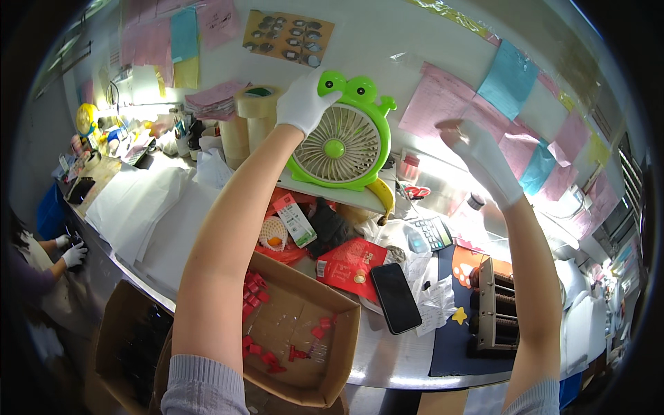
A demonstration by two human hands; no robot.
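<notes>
A green frog-shaped fan (366,181) with two eyes on top stands on a white ledge at the back of the bench. My left hand (303,105), in a white glove, grips the fan's upper left side, its thumb lying across the front near one eye. To the right, my right hand (484,159), gloved too, is raised apart from the fan, in front of pink sheets on the wall. Motion smears its fingers, and whether they hold anything does not show. Below the fan, a banana (382,198) hangs over the ledge.
An open cardboard box (304,379) with small red parts sits at the front. Beside it lie a red packet (353,266), a black phone (395,297) and a calculator (434,234). A metal-framed rack (487,304) stands under my right forearm. Another person's gloved hand (74,254) works far left.
</notes>
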